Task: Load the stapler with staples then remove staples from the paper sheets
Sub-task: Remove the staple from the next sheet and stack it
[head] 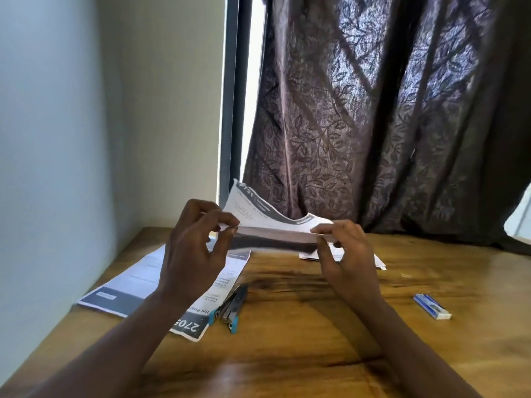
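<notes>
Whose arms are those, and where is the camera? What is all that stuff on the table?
There is no machine here, just a person. The camera sits on their head and looks down, so you see their own two arms reaching out. The left hand and the right hand each pinch one end of a bundle of printed paper sheets, held up above the wooden table. On the table, more printed papers lie on the left. A grey and blue stapler lies in the middle and looks swung open. A small blue and white box, likely of staples, is on the right. A few more sheets peek out from under the right hand. Behind hangs a dark leafy curtain.
</notes>
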A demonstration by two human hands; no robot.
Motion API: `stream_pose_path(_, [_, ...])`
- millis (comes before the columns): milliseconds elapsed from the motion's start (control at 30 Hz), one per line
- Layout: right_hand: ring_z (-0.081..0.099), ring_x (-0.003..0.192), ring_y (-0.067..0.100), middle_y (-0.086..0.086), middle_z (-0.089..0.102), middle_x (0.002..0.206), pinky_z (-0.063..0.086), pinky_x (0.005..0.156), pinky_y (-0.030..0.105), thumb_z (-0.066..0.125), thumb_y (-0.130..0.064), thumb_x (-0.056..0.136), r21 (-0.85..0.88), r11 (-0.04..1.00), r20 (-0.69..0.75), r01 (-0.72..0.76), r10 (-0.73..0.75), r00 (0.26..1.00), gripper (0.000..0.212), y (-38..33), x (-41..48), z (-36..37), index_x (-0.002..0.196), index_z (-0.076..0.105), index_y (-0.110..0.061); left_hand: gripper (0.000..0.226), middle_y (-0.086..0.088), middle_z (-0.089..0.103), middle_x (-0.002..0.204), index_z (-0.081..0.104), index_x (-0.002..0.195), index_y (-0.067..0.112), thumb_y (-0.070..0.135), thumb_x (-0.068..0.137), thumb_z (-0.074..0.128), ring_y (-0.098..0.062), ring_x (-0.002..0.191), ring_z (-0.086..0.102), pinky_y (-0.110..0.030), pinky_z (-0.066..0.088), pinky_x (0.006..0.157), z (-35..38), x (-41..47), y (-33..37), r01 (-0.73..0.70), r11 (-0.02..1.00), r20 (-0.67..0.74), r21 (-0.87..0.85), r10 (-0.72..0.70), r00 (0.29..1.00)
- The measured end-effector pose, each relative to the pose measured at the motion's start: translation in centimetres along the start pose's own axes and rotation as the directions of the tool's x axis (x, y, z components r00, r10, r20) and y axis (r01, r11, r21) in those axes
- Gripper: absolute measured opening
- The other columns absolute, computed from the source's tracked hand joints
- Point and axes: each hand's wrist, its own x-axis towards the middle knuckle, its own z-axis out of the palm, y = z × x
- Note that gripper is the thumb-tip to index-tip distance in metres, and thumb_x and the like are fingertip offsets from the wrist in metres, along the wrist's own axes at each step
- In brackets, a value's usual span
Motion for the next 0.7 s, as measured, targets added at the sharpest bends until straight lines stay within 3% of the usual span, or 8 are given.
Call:
stream_pose_path(100, [0.062, 0.096, 0.02, 0.0, 0.067, 0.096, 0.049, 0.081, 0.036, 0.051, -0.005, 0.08, 0.266, 0.958, -0.005, -0.109, 0.114, 0.993, 0.026, -0.6, 0.4, -1.1, 0.088, 0.074, -0.014, 0.015, -0.004, 0.061, 0.123, 0.074, 0.095, 0.014, 0.007, 0.083, 0.08, -0.011, 0.085, 0.066, -0.025, 0.062, 0.065, 0.4, -0.4, 0.4, 0.0, 1.0, 0.047, -0.031, 0.002, 0.999])
stream_pose_path(200, [0.064, 0.105, 0.031, 0.013, 0.07, 0.107, 0.052, 0.087, 0.043, 0.05, -0.03, 0.091, 0.524, 0.778, 0.028, -0.347, 0.392, 0.92, 0.031, -0.5, 0.5, -1.2, 0.099, 0.075, -0.012, 0.01, 0.004, 0.061, 0.126, 0.073, 0.091, 0.016, 0.013, 0.084, 0.08, -0.011, 0.089, 0.071, -0.034, 0.064, 0.07, 1.0, -1.0, 0.8, 0.01, 0.996, 0.069, -0.092, -0.003, 0.998])
stream_pose_path(267, [0.066, 0.113, 0.032, 0.012, 0.071, 0.112, 0.056, 0.083, 0.045, 0.055, -0.048, 0.094, 0.64, 0.518, 0.14, -0.568, 0.649, 0.748, 0.046, -0.3, 0.9, -1.2, 0.116, 0.069, -0.011, 0.009, 0.004, 0.064, 0.126, 0.073, 0.088, 0.016, 0.013, 0.083, 0.081, -0.009, 0.097, 0.071, -0.031, 0.064, 0.076, 1.3, -1.2, 1.1, 0.004, 0.992, 0.066, -0.123, 0.004, 0.998])
stream_pose_path(333, [0.069, 0.11, 0.036, 0.011, 0.075, 0.108, 0.058, 0.081, 0.048, 0.064, -0.05, 0.091, 0.595, 0.267, 0.344, -0.758, 0.768, 0.54, 0.051, 0.9, 1.1, -1.5, 0.12, 0.065, -0.008, 0.015, 0.004, 0.066, 0.126, 0.074, 0.086, 0.016, 0.007, 0.079, 0.085, -0.008, 0.103, 0.071, -0.026, 0.063, 0.079, 1.7, -1.5, 1.6, 0.004, 0.988, 0.095, -0.154, 0.011, 0.995])
stream_pose_path(400, [0.07, 0.107, 0.041, 0.018, 0.075, 0.11, 0.057, 0.085, 0.058, 0.076, -0.032, 0.086, 0.516, 0.107, 0.505, -0.85, 0.763, 0.403, 0.048, 1.8, 0.8, -2.0, 0.124, 0.064, -0.005, 0.016, 0.007, 0.066, 0.13, 0.075, 0.085, 0.018, 0.007, 0.078, 0.085, -0.006, 0.107, 0.071, -0.023, 0.063, 0.079, 2.0, -2.0, 2.1, 0.054, 0.977, 0.154, -0.205, -0.023, 0.988])
stream_pose_path(467, [0.069, 0.108, 0.046, 0.025, 0.072, 0.115, 0.058, 0.082, 0.063, 0.08, -0.005, 0.077, 0.506, 0.002, 0.537, -0.863, 0.782, 0.317, 0.059, 2.6, 0.4, -2.3, 0.132, 0.059, -0.008, 0.006, 0.011, 0.066, 0.132, 0.076, 0.081, 0.021, 0.015, 0.08, 0.078, -0.004, 0.11, 0.07, -0.023, 0.062, 0.079, 2.0, -2.3, 2.7, 0.175, 0.939, 0.214, -0.296, -0.114, 0.97])
stream_pose_path(600, [0.072, 0.089, 0.04, 0.025, 0.074, 0.107, 0.062, 0.065, 0.047, 0.06, 0.011, 0.08, 0.501, 0.094, 0.447, -0.861, 0.823, 0.35, 0.046, 2.7, 0.4, -3.0, 0.121, 0.064, -0.008, 0.015, 0.008, 0.07, 0.13, 0.079, 0.077, 0.014, 0.013, 0.089, 0.069, -0.017, 0.111, 0.072, -0.041, 0.064, 0.081, 2.4, -2.3, 3.1, 0.506, 0.691, 0.361, -0.517, -0.36, 0.86])
stream_pose_path(700, [0.07, 0.081, 0.034, 0.02, 0.075, 0.098, 0.062, 0.069, 0.049, 0.056, 0.01, 0.078, 0.471, 0.199, 0.417, -0.859, 0.808, 0.416, 0.04, 2.6, 0.3, -3.2, 0.11, 0.069, -0.011, 0.011, 0.0, 0.077, 0.117, 0.07, 0.104, 0.015, 0.015, 0.092, 0.071, -0.023, 0.102, 0.076, -0.048, 0.064, 0.081, 2.3, -2.0, 3.3, 0.651, 0.568, 0.462, -0.503, -0.46, 0.758])
